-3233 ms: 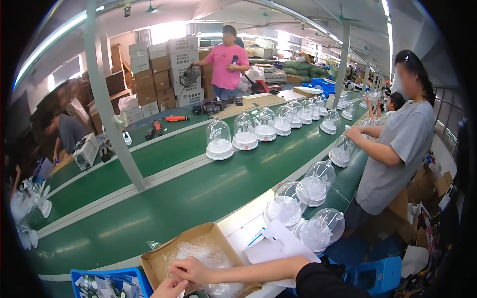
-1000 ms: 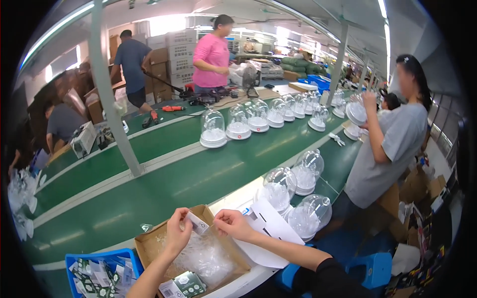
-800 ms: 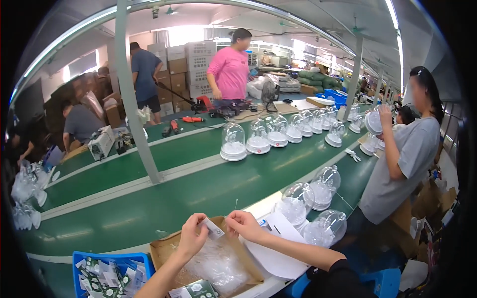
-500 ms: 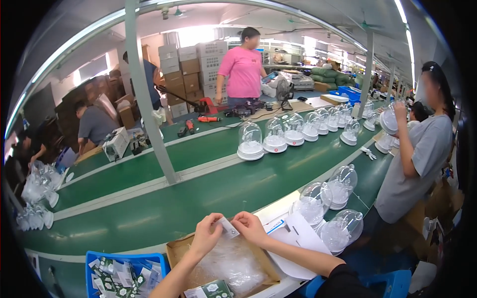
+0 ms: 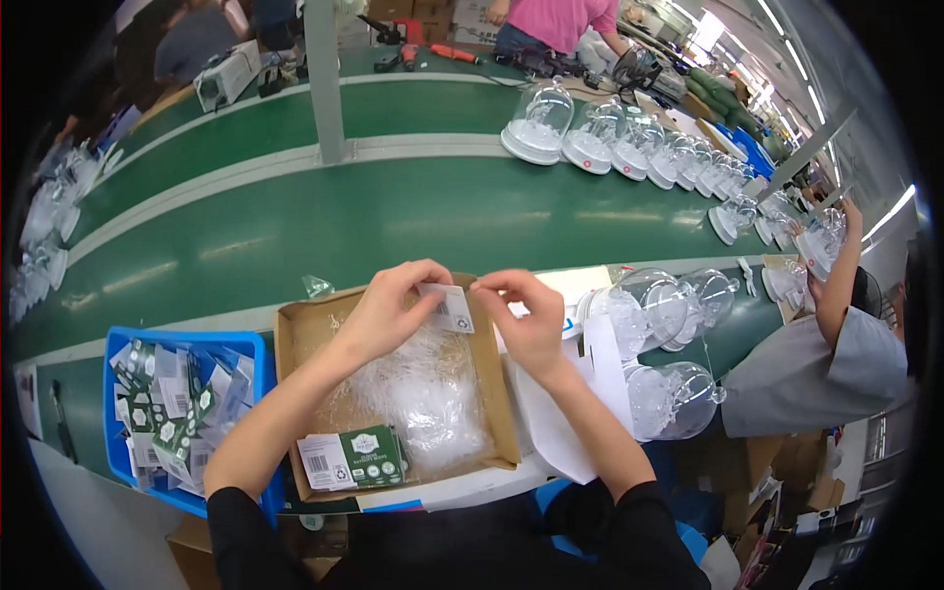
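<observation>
My left hand (image 5: 388, 315) pinches a small white printed card (image 5: 454, 313), held tilted over the far side of a shallow cardboard box (image 5: 500, 418). Just off the card's upper right corner is my right hand (image 5: 531, 320), thumb and forefinger pinched together. Whatever they grip, if anything, is too small to make out. Crinkled clear plastic bags (image 5: 438, 423) fill much of the box. In its near left corner lies a stack of green and white cards (image 5: 364, 459). A blue bin (image 5: 258, 346) to the left holds many bagged green and white cards (image 5: 172, 403).
Right of the box are white sheets (image 5: 570, 413) and several clear domes on white bases (image 5: 678, 401). More domes (image 5: 541, 123) line the far side of the green conveyor belt (image 5: 295, 231). A co-worker in grey (image 5: 806, 374) handles a dome at the right.
The view has tipped downward, bringing the box and blue bin more fully into sight. My right hand has come away from the card, while my left still holds it.
</observation>
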`<act>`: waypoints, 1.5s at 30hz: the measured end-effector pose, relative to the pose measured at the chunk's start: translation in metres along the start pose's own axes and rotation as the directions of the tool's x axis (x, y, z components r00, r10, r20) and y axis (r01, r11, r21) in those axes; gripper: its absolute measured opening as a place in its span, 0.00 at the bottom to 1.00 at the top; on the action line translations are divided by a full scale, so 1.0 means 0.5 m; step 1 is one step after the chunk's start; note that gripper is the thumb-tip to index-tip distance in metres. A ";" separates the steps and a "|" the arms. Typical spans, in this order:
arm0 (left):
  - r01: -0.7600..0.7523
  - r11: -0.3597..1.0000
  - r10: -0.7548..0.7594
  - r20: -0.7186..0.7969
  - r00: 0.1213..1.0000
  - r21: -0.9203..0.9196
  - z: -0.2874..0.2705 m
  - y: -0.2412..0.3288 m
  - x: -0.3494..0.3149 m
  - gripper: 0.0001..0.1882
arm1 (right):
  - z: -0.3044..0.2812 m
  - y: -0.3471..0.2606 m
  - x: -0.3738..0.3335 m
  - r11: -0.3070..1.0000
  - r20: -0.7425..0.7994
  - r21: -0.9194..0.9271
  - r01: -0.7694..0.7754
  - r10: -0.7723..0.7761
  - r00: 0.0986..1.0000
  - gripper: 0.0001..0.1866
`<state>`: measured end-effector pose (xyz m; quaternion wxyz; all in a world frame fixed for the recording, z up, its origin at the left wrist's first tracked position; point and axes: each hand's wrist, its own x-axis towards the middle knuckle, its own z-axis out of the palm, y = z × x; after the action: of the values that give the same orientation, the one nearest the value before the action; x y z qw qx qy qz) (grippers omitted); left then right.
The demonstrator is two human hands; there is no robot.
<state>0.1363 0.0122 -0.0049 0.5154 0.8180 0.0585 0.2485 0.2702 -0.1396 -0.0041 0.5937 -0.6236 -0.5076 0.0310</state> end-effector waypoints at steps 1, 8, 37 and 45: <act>0.017 1.000 -0.017 0.018 1.000 0.008 0.003 0.006 0.000 0.08 | -0.009 -0.004 0.004 0.986 0.073 0.109 -0.126 0.119 0.990 0.05; 0.024 0.999 -0.026 0.045 0.999 0.040 0.023 0.008 -0.010 0.05 | -0.017 0.056 0.001 0.666 0.407 0.458 -0.588 0.432 0.805 0.05; 0.147 0.988 -0.147 -0.010 0.989 -0.037 0.026 0.002 -0.004 0.16 | -0.010 0.062 0.010 0.739 0.364 0.327 -0.589 0.476 0.800 0.06; 0.010 0.979 0.011 -0.101 0.995 0.204 0.039 0.001 -0.024 0.19 | -0.003 0.056 -0.010 0.812 0.325 0.295 -0.504 0.411 0.852 0.06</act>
<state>0.1347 -0.0081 -0.0151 0.4252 0.8529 0.1096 0.2825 0.2856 -0.1378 -0.0281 0.6074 -0.5960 -0.3954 0.3458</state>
